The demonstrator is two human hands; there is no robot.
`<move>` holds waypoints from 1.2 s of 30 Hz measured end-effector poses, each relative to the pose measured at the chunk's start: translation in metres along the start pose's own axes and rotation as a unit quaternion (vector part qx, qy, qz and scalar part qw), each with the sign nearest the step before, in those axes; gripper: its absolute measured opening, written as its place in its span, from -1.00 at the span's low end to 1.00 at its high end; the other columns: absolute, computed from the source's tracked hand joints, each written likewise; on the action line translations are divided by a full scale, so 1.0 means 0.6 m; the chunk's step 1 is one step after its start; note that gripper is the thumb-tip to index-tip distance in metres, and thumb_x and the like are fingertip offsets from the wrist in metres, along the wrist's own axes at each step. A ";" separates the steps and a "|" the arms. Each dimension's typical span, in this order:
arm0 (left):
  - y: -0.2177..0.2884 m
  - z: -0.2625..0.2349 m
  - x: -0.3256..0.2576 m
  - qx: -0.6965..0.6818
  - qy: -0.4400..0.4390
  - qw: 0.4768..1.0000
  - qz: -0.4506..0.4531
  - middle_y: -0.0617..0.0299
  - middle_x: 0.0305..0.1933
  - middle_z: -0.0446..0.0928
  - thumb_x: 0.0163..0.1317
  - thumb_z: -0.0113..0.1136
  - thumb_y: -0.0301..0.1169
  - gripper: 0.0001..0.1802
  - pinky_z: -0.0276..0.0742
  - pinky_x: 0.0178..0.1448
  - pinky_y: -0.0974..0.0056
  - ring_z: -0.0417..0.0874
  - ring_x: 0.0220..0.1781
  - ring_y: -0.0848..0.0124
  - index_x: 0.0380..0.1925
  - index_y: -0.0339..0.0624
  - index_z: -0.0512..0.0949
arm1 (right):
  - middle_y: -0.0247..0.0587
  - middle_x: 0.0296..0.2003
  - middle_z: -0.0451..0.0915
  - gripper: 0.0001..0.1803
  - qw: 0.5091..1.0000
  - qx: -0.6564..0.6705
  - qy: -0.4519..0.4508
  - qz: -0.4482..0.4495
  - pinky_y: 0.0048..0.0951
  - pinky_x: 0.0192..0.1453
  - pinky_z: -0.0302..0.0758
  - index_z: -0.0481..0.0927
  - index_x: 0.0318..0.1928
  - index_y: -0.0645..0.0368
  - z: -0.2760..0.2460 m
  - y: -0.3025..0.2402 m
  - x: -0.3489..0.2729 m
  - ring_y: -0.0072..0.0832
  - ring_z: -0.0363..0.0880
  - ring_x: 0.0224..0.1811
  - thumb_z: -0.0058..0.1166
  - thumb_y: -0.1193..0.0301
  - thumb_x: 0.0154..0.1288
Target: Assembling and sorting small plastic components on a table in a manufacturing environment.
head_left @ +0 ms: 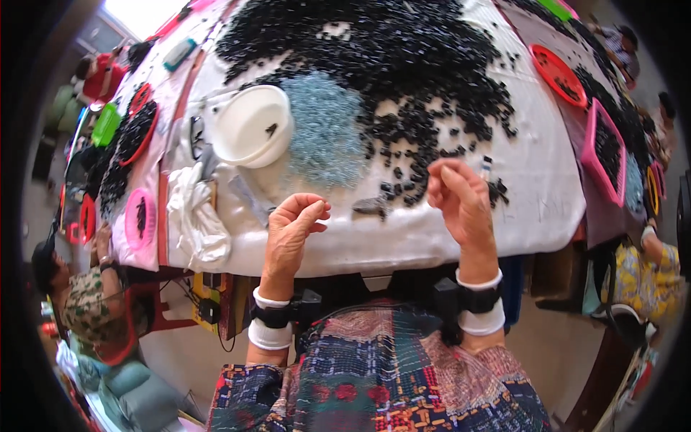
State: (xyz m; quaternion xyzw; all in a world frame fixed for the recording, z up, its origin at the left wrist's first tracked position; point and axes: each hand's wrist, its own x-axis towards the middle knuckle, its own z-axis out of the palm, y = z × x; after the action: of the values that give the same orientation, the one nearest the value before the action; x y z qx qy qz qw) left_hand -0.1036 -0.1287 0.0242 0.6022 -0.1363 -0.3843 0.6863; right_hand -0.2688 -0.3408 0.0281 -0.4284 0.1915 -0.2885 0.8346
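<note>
My left hand (294, 229) is held over the table's front edge, its thumb and fingers pinched together; anything between them is too small to make out. To the right, my right hand (461, 201) has its fingers curled in against the thumb beside scattered black pieces, and what they hold, if anything, is hidden. Ahead lies a broad heap of small black pieces (389, 54). Left of its near end is a pile of small pale blue pieces (324, 129). A small dark grey clump (371, 207) lies between my hands.
A white plastic bowl (248, 147) with a few black pieces stands left of the blue pile. White cloth or gloves (198, 223) lie near it. Red (548, 81) and pink trays (620, 169) are on the right. People sit at both sides.
</note>
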 end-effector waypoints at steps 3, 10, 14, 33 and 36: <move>0.006 -0.016 -0.005 -0.051 0.026 0.998 0.002 0.27 -0.31 0.59 0.22 0.16 -0.34 -0.84 0.51 -0.25 0.46 0.58 -0.29 0.55 -0.27 -0.17 0.53 | -0.32 -0.48 0.54 -0.80 0.997 -0.043 -0.024 0.053 -0.69 -0.41 0.36 0.54 -0.19 0.28 0.003 0.008 -0.019 -0.69 0.41 -0.51 -0.04 0.40 0.32; 0.002 -0.021 -0.003 -0.040 0.009 0.999 -0.007 0.23 -0.29 0.58 0.23 0.13 -0.38 -0.85 0.53 -0.24 0.41 0.59 -0.28 0.48 -0.25 -0.20 0.53 | -0.34 -0.41 0.57 -0.82 0.949 -0.296 -0.046 0.101 -0.67 -0.34 0.40 0.52 -0.18 0.25 0.042 0.035 -0.031 -0.71 0.44 -0.47 -0.02 0.42 0.30; -0.002 -0.021 -0.007 0.006 -0.008 1.000 -0.006 0.22 -0.28 0.59 0.24 0.13 -0.37 -0.84 0.51 -0.24 0.43 0.59 -0.27 0.49 -0.25 -0.21 0.53 | -0.19 -0.37 0.51 -0.78 0.868 -0.483 -0.084 -0.078 -0.46 -0.30 0.47 0.49 -0.14 0.24 0.048 0.067 -0.020 -0.43 0.50 -0.43 0.04 0.50 0.17; -0.066 0.054 0.015 0.247 -0.064 0.964 0.079 0.37 -0.44 0.50 0.13 0.21 -0.47 -0.84 0.43 -0.34 0.50 0.44 -0.43 0.67 -0.32 -0.30 0.50 | -0.15 -0.30 0.39 -0.89 0.620 -0.746 -0.106 -0.218 -0.28 -0.23 0.44 0.47 -0.36 0.19 0.065 0.102 -0.002 -0.22 0.42 -0.22 0.02 0.53 0.02; -0.065 0.057 0.016 0.235 -0.053 0.965 0.108 0.37 -0.44 0.50 0.12 0.22 -0.46 -0.83 0.45 -0.31 0.48 0.46 -0.42 0.66 -0.31 -0.30 0.50 | -0.15 -0.30 0.39 -0.88 0.643 -0.712 -0.114 -0.257 -0.26 -0.24 0.42 0.47 -0.35 0.19 0.066 0.105 -0.003 -0.21 0.41 -0.22 0.00 0.55 0.02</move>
State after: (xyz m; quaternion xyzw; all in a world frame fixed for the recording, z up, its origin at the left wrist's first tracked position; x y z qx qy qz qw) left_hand -0.1336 -0.1594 -0.0070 0.7069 -0.3233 -0.2964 0.5548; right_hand -0.2275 -0.2863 -0.0018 -0.9521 0.1231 -0.2148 0.1792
